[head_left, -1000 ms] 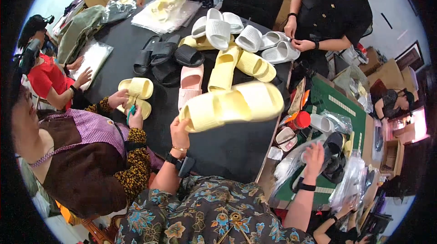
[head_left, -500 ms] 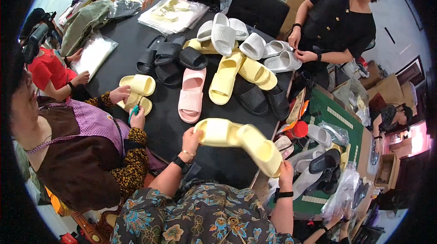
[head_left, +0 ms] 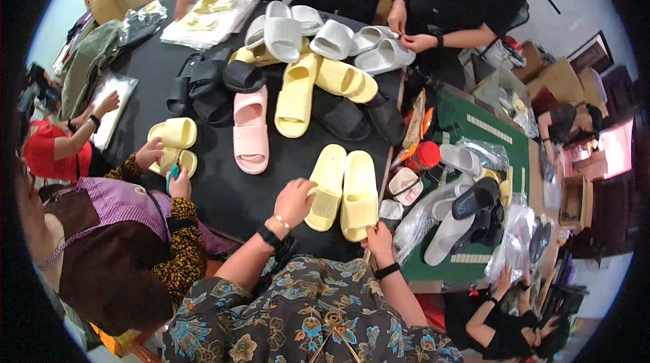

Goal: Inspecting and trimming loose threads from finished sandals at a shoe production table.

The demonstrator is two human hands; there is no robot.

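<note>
Two pale yellow slippers lie side by side on the black table in front of me, the left slipper (head_left: 323, 206) and the right slipper (head_left: 360, 209), their ribbed straps toward me. The curled fingers of my left hand (head_left: 295, 203) are closed at the outer edge of the left one. At the near end of the right one, my right hand (head_left: 381, 241) pinches its rim. Beyond them lie a pink slipper (head_left: 251, 143), another yellow slipper (head_left: 296, 102) and black slippers (head_left: 342, 117).
White slippers (head_left: 283, 38) are heaped at the far side. A person at left holds teal scissors (head_left: 174, 173) by a yellow pair (head_left: 179, 134). On the right, a red-lidded jar (head_left: 425, 155) stands near bagged slippers on a green mat (head_left: 460, 119). Other people work around the table.
The yellow pair, held raised and tilted end to end before, has come down onto the table, side by side. My hands have moved closer together. The whole view has shifted.
</note>
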